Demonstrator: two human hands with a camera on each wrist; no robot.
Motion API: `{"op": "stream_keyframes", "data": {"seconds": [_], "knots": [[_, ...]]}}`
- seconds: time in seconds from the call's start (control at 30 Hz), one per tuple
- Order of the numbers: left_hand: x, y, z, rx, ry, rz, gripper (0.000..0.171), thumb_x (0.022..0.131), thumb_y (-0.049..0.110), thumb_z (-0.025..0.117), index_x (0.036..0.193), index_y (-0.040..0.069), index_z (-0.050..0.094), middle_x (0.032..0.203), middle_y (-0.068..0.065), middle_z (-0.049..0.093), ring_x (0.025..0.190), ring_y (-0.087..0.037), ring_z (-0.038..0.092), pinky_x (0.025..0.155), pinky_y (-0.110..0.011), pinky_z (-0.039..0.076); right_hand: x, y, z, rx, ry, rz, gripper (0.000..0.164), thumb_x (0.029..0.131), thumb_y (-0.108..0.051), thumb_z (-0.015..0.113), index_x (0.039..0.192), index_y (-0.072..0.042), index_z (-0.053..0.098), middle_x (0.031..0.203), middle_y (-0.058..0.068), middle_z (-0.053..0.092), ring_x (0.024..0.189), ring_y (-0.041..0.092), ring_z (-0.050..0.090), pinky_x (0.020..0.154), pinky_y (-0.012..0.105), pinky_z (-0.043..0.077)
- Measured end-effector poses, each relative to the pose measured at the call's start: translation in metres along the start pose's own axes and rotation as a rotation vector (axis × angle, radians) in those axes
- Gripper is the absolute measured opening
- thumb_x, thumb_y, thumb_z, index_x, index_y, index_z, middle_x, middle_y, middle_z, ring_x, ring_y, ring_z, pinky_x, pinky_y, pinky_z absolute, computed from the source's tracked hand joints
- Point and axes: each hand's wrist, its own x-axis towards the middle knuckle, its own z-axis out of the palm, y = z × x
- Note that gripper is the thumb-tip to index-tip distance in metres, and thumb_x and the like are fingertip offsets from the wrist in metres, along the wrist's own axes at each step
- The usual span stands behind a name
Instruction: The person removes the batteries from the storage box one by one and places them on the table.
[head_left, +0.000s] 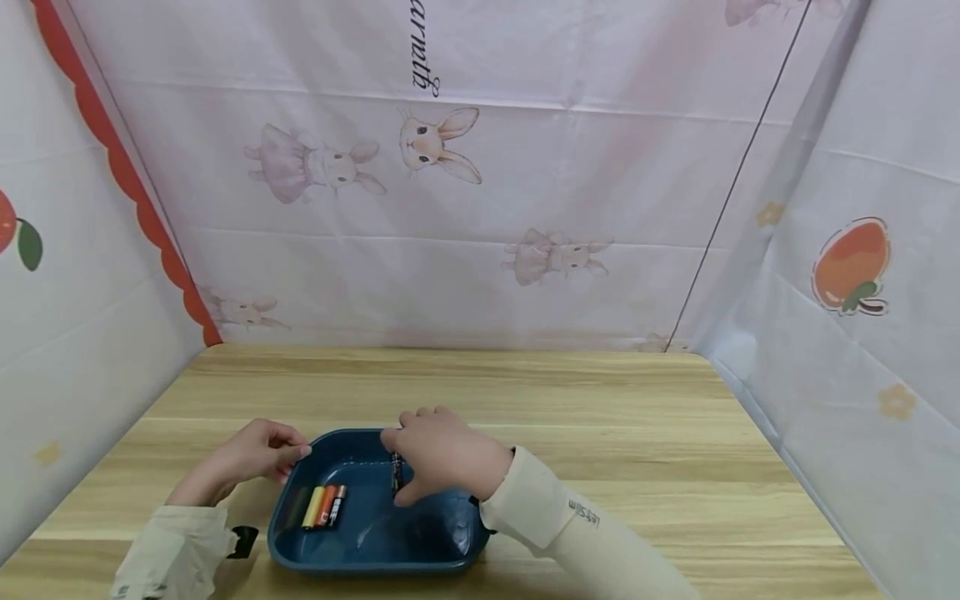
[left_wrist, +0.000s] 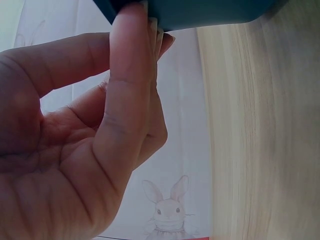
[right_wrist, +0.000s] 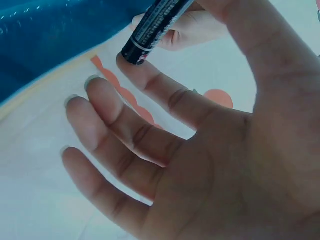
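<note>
A dark blue tray (head_left: pixel 375 569) with rounded corners sits on the wooden table. At its far left corner, my left hand (head_left: pixel 258 454) pinches the rim between thumb and fingers; the left wrist view has these fingertips against the tray wall (left_wrist: pixel 210 12). Over the tray, my right hand (head_left: pixel 446 458) holds a black battery (right_wrist: pixel 150 32) by its ends between thumb and index finger, with the other fingers spread apart. Inside the tray on the left, several batteries (head_left: pixel 327 506) lie side by side, in yellow, orange and dark colours.
The wooden tabletop (head_left: pixel 600 417) stretches behind and to the right of the tray. Printed cloth walls (head_left: pixel 480 292) with rabbits and fruit enclose the table at the back and on both sides.
</note>
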Motion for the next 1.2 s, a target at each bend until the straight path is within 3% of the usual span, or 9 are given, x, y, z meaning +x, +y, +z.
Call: {"op": "stream_keyframes", "data": {"seconds": [0.57, 0.83, 1.2], "knots": [[-0.001, -0.001, 0.0, -0.011, 0.001, -0.014, 0.016, 0.097, 0.006, 0.055, 0.1, -0.004, 0.067, 0.077, -0.007, 0.062, 0.065, -0.019, 0.061, 0.063, -0.036, 0.057, -0.032, 0.029, 0.009, -0.011, 0.163, -0.012, 0.052, 0.08, -0.054, 0.071, 0.118, -0.023, 0.057, 0.099, -0.006, 0.049, 0.085, 0.011, 0.042, 0.073, 0.026, 0.033], [-0.001, 0.0, 0.0, -0.01, 0.004, -0.012, 0.016, 0.096, 0.006, 0.056, 0.1, -0.004, 0.067, 0.077, -0.007, 0.062, 0.065, -0.018, 0.06, 0.064, -0.036, 0.057, -0.052, 0.049, 0.021, 0.02, 0.212, 0.041, 0.053, 0.079, -0.053, 0.072, 0.119, -0.021, 0.058, 0.101, -0.005, 0.048, 0.09, 0.015, 0.042, 0.079, 0.032, 0.039], [0.0, 0.002, 0.0, 0.006, -0.001, -0.013, 0.016, 0.096, 0.006, 0.056, 0.101, -0.005, 0.066, 0.076, -0.007, 0.06, 0.065, -0.018, 0.059, 0.064, -0.036, 0.057, -0.083, 0.085, 0.041, 0.101, 0.284, 0.121, 0.051, 0.074, -0.045, 0.079, 0.112, -0.017, 0.061, 0.09, -0.003, 0.045, 0.081, 0.017, 0.042, 0.071, 0.033, 0.037]]}}
